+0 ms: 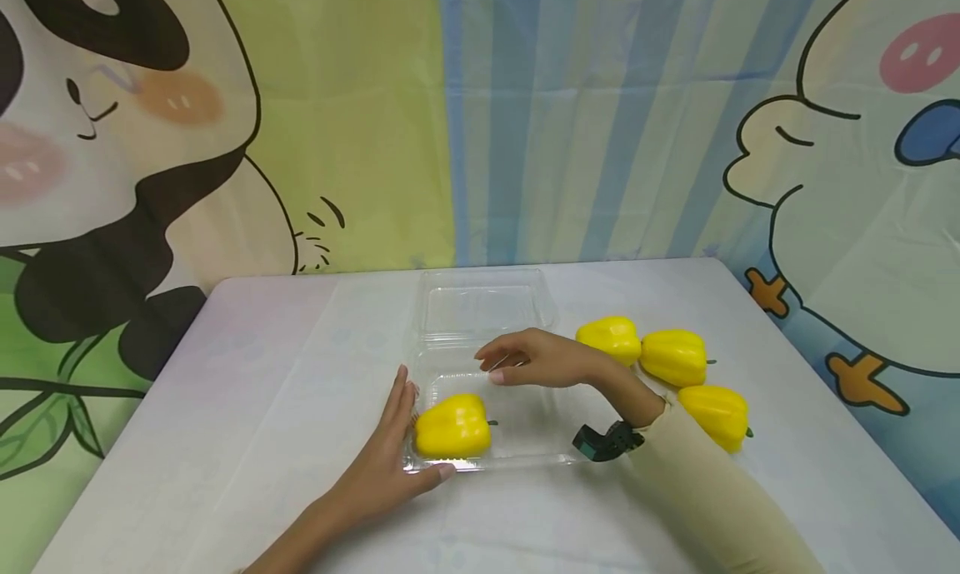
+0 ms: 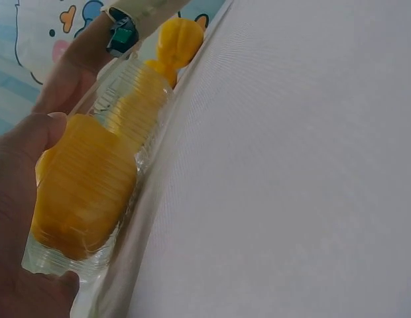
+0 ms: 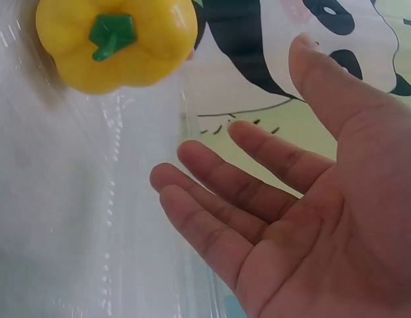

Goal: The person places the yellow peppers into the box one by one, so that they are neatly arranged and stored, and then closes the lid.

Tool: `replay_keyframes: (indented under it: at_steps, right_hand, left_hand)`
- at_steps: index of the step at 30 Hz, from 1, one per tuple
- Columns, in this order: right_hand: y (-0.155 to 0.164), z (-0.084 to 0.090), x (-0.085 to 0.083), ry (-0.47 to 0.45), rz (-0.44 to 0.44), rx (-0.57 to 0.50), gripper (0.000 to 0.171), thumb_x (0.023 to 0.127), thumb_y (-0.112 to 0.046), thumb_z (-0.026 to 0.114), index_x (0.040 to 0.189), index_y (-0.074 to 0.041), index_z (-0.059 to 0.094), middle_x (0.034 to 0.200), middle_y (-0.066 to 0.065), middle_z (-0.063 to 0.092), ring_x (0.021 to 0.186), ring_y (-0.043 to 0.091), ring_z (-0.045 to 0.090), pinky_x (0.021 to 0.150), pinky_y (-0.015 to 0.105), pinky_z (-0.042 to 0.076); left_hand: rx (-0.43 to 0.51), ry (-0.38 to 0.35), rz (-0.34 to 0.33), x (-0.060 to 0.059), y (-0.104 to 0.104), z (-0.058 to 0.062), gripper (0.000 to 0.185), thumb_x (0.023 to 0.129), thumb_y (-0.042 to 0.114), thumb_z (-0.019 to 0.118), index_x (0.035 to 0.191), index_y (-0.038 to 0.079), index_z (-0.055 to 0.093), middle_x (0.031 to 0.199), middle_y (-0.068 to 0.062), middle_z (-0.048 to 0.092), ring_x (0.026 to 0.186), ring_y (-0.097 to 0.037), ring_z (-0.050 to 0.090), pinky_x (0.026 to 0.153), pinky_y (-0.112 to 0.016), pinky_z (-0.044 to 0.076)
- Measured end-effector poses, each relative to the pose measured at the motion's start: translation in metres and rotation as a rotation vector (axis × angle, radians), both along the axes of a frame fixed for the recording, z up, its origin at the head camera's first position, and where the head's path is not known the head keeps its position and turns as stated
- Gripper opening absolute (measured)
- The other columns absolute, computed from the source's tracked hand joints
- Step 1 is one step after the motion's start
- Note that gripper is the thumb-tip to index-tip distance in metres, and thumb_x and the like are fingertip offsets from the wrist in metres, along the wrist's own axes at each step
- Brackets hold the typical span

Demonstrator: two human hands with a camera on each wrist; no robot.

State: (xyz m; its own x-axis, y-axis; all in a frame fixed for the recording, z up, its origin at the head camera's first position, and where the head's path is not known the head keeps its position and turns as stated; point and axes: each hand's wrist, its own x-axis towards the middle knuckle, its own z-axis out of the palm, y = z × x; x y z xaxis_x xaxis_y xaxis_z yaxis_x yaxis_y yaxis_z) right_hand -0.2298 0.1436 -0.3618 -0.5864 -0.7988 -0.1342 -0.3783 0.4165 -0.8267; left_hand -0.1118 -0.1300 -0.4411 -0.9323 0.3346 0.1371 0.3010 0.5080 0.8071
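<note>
A clear plastic clamshell tray [image 1: 525, 441] lies open on the table, its lid [image 1: 483, 303] folded back behind it. One yellow bell pepper [image 1: 452, 426] sits in the tray's front left corner. My left hand [image 1: 393, 445] rests against that corner: fingers straight along the left wall, thumb on the front rim. In the left wrist view the pepper [image 2: 83, 185] shows through the tray wall [image 2: 149, 162] beside my palm [image 2: 13, 199]. My right hand [image 1: 513, 361] hovers empty over the tray with relaxed fingers. In the right wrist view the open palm [image 3: 278, 212] is below the pepper [image 3: 116, 40].
Three more yellow peppers [image 1: 611, 338] [image 1: 673, 357] [image 1: 716, 416] lie on the table just right of the tray, behind my right forearm. A cartoon curtain hangs behind the white-covered table [image 1: 262, 374].
</note>
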Motion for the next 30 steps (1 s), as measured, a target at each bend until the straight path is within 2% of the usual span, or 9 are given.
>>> replay_keyframes:
  at_steps: [6,13,18,23,26,30]
  right_hand:
    - [0.024,0.005,0.002,0.051,-0.084,-0.053,0.04,0.099,-0.027,0.058,0.134,-0.007,0.057,0.127,0.014,0.062,0.114,0.023,0.06,0.095,0.037,0.049]
    - [0.057,0.005,0.009,0.063,-0.2,-0.143,0.037,0.099,-0.023,0.059,0.131,-0.006,0.058,0.122,0.009,0.065,0.113,0.035,0.059,0.091,0.032,0.051]
    - [0.079,0.003,0.01,0.13,-0.286,-0.188,0.034,0.097,-0.016,0.061,0.129,-0.006,0.06,0.121,0.01,0.065,0.113,0.036,0.059,0.09,0.029,0.051]
    - [0.099,0.005,0.012,0.167,-0.41,-0.153,0.034,0.096,-0.019,0.064,0.128,-0.007,0.06,0.126,0.011,0.062,0.118,0.033,0.056,0.091,0.024,0.05]
    - [0.11,0.003,0.011,0.199,-0.459,-0.121,0.037,0.096,-0.022,0.064,0.129,-0.006,0.059,0.128,0.013,0.06,0.12,0.035,0.054,0.092,0.028,0.05]
    - [0.122,-0.001,0.009,0.268,-0.482,-0.072,0.04,0.096,-0.023,0.064,0.13,-0.002,0.058,0.129,0.016,0.059,0.12,0.035,0.055,0.094,0.035,0.049]
  left_hand:
    - [-0.003,0.002,0.003,0.001,0.001,0.0,0.118,0.075,0.049,0.081,0.156,0.007,0.005,0.161,0.01,-0.015,0.145,-0.027,0.017,0.107,-0.046,0.028]
    - [-0.014,0.021,-0.011,0.001,-0.001,-0.001,0.119,0.076,0.056,0.077,0.155,-0.001,0.007,0.161,0.008,-0.016,0.145,-0.028,0.016,0.106,-0.047,0.029]
    - [-0.024,0.023,-0.012,0.001,-0.001,-0.001,0.119,0.076,0.058,0.076,0.155,0.0,0.007,0.161,0.008,-0.015,0.145,-0.027,0.018,0.106,-0.046,0.03]
    - [-0.028,0.024,-0.012,0.001,-0.001,-0.001,0.119,0.076,0.057,0.076,0.155,0.0,0.007,0.161,0.008,-0.015,0.144,-0.028,0.019,0.105,-0.046,0.031]
    - [-0.03,0.028,-0.007,0.001,0.0,0.0,0.118,0.076,0.055,0.077,0.154,-0.001,0.008,0.161,0.007,-0.015,0.144,-0.029,0.019,0.105,-0.047,0.031]
    - [-0.03,0.02,0.004,0.002,0.0,-0.001,0.117,0.076,0.053,0.078,0.154,-0.001,0.01,0.161,0.008,-0.014,0.143,-0.03,0.021,0.106,-0.049,0.029]
